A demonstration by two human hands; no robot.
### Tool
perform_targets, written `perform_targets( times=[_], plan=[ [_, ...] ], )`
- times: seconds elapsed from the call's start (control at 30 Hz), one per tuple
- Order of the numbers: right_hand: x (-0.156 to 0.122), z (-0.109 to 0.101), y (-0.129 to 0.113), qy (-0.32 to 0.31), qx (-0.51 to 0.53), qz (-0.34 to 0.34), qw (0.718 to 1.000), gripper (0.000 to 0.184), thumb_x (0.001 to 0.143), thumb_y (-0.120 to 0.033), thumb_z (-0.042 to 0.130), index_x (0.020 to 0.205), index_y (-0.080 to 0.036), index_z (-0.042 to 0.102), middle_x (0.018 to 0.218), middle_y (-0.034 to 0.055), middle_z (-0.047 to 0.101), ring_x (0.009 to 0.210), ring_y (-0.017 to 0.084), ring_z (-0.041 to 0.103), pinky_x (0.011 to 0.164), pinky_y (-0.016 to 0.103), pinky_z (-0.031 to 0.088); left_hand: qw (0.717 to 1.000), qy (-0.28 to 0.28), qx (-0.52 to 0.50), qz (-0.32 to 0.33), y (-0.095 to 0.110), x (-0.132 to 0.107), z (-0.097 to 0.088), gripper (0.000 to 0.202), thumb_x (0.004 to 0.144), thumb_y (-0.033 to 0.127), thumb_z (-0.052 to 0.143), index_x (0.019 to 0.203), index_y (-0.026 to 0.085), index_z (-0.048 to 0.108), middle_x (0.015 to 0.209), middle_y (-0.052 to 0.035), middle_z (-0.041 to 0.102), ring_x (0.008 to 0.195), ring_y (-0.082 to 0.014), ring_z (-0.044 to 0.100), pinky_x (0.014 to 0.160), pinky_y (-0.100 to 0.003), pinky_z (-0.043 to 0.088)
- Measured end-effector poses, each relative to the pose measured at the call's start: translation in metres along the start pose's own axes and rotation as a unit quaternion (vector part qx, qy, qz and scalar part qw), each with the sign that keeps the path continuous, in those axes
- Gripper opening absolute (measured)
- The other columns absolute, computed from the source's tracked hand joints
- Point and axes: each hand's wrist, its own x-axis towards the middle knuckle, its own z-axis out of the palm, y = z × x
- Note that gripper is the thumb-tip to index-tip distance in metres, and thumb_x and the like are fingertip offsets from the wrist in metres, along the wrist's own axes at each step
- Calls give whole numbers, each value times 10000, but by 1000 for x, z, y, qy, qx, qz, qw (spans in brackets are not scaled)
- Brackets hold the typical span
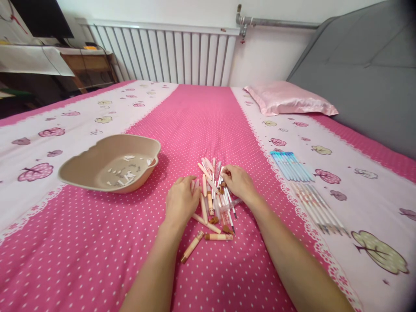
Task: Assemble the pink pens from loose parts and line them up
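Note:
A loose pile of pen parts (204, 208) lies on the pink dotted bedspread: peach and pink barrels, brown-ended caps and thin white refills with dark tips. At the pile's left side, my left hand (182, 198) is closed, with a pale pink pen part (195, 184) showing at its fingers. My right hand (239, 183) reaches in from the other side, thumb and fingers pinched together at the upper right of the pile; what they grip is hidden. Two short peach pen pieces, one a brown-tipped piece (192, 247), lie nearest me.
To the left stands a beige basin (149, 173) holding small white pieces and springs. On the right, a row of blue pens (292, 167) lies beside a row of whitish pens (320, 208). Farther back are a pink pillow (289, 97), a radiator (162, 54) and a grey headboard (360, 65).

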Motion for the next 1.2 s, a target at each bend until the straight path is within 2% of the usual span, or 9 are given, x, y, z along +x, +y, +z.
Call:
perform_targets(
  times=[0.17, 0.3, 0.4, 0.53, 0.7, 0.83, 0.93, 1.07, 1.2],
  plan=[
    [3, 1, 3, 4, 43, 38, 998, 138, 809, -254, 501, 820, -188, 622, 824, 43, 662, 734, 164, 576, 648, 256, 371, 987, 13, -4, 157, 6, -1, 11, 318, 855, 198, 441, 1101, 149, 636, 1137, -125, 604, 1085, -249, 530, 944, -393, 413],
    [5, 3, 6, 7, 97, 62, 993, 187, 744, -180, 518, 881, -185, 646, 782, 26, 666, 695, 155, 578, 635, 246, 383, 973, -60, 5, 224, 9, -4, 22, 396, 855, 99, 366, 1158, 183, 607, 1311, -107, 523, 1270, -264, 400, 1037, -459, 335],
    [7, 5, 8, 15, 137, 69, 988, 251, 695, -142, 521, 887, -204, 671, 714, 6, 651, 644, 155, 562, 630, 255, 386, 970, -82, 9, 229, 10, -5, 24, 394, 844, 84, 367, 1138, 190, 606, 1307, -97, 530, 1289, -267, 377, 1047, -491, 311],
    [10, 13, 15, 37, 220, 100, 970, 165, 642, -144, 545, 723, -207, 675, 624, -11, 624, 606, 152, 553, 635, 266, 403, 969, -78, 13, 233, 10, -5, 23, 332, 853, 89, 355, 1059, 151, 608, 1223, -128, 570, 1199, -241, 468, 1016, -456, 349],
    [16, 20, 21, 71, 317, 115, 939, 171, 676, -227, 520, 782, -187, 648, 709, 1, 650, 650, 147, 583, 625, 261, 443, 970, -74, 22, 233, 6, -4, 26, 323, 901, 140, 303, 1099, 125, 559, 1306, -144, 504, 1290, -259, 360, 1044, -469, 302],
    [16, 17, 17, 97, 391, 113, 908, 190, 675, -269, 528, 801, -163, 624, 749, 22, 646, 670, 146, 586, 650, 275, 467, 970, -80, 20, 228, 6, -4, 23, 293, 900, 157, 317, 1013, 140, 587, 1131, -124, 562, 1080, -230, 506, 941, -403, 395],
    [14, 12, 12, 109, 425, 107, 892, 188, 662, -279, 548, 792, -162, 617, 754, 24, 635, 679, 145, 578, 662, 279, 465, 973, -75, 26, 219, 8, -4, 18, 309, 891, 157, 326, 988, 157, 619, 1050, -107, 537, 938, -204, 516, 862, -358, 422],
    [12, 7, 7, 115, 482, 103, 863, 171, 639, -263, 586, 777, -166, 613, 743, 14, 615, 687, 142, 560, 669, 282, 452, 975, -79, 37, 206, 8, -5, 16, 336, 908, 214, 327, 1036, 181, 636, 1001, -99, 494, 946, -216, 473, 844, -347, 407],
    [11, 3, 3, 118, 501, 107, 851, 175, 636, -251, 591, 789, -169, 616, 777, 12, 609, 710, 137, 551, 666, 276, 445, 978, -78, 43, 189, 8, -6, 17, 337, 914, 246, 324, 1004, 170, 640, 989, -98, 468, 953, -222, 449, 832, -341, 398]
  ],
)
